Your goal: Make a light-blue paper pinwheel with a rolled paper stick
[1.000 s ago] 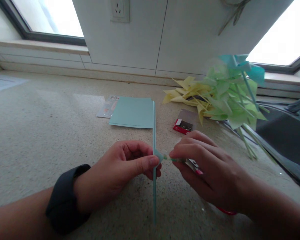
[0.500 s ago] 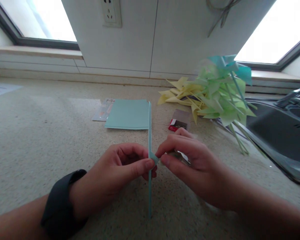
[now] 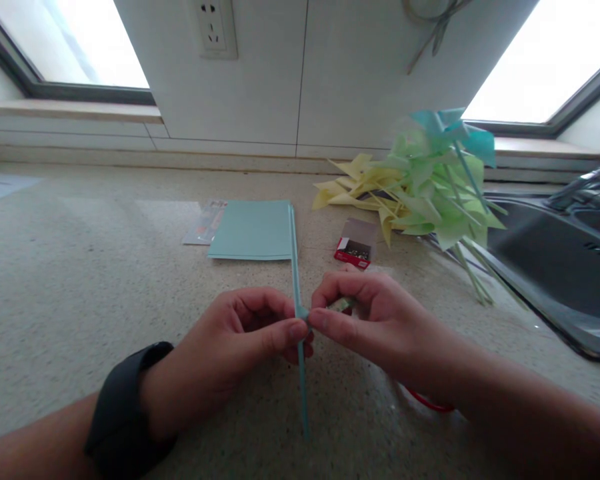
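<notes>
A light-blue piece of paper [image 3: 295,273] stands between my hands and shows only as a long thin strip. My left hand [image 3: 260,330], with a dark band at its wrist, grips it near the middle between thumb and fingers. From the other side, the thumb and forefinger of my right hand [image 3: 365,317] pinch a small blue fold that sticks out of the strip. Something small, shiny and greenish [image 3: 341,305] shows beneath my right fingers; I cannot tell what it is. Behind the strip lies a stack of light-blue square sheets [image 3: 253,230].
Yellow, green and blue paper pinwheels [image 3: 425,180] lie heaped at the back right, beside the sink [image 3: 540,267]. A small red-edged clear packet [image 3: 355,243] lies before them. A clear packet [image 3: 204,223] sits left of the stack. Part of a red loop [image 3: 427,401] shows below my right forearm.
My right fingers have closed in on the small fold, which now shows less. The strip has tilted slightly, its top leaning left. The red loop has come into sight.
</notes>
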Available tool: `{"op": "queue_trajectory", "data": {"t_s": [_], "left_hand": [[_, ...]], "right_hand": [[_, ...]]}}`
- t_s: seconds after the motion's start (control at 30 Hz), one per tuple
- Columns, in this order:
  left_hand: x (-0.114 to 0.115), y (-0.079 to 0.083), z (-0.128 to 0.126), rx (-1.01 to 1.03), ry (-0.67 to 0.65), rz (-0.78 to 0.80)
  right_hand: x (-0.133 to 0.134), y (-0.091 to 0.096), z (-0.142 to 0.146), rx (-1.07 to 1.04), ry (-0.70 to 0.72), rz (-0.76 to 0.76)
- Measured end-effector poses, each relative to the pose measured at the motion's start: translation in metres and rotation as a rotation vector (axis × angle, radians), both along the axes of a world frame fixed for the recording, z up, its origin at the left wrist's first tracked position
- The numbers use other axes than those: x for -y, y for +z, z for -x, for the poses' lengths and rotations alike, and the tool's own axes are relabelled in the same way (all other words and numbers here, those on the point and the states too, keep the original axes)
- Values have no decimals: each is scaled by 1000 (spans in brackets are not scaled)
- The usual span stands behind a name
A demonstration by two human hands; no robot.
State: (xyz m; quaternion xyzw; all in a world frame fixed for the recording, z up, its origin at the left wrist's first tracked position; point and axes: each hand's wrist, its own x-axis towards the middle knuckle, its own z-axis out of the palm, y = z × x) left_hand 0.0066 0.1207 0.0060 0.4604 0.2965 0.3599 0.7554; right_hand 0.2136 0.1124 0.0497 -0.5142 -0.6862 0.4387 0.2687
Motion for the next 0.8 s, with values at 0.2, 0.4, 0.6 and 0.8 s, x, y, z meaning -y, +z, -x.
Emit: {"op": "queue_trajectory", "data": {"t_s": [0.2, 0.4, 0.6, 0.8], "left_hand": [[2, 2, -2, -1, -16, 45], [4, 4, -3, -3, 30, 71], [4, 5, -2, -26, 66, 65], [6, 6, -3, -26, 73, 65]], "right_hand": [[-3, -5, 0, -40, -27, 29], [-4, -8, 2, -86, -25, 78], [-5, -9, 4, -78, -37, 33], [-6, -10, 5, -95, -48, 62]]}}
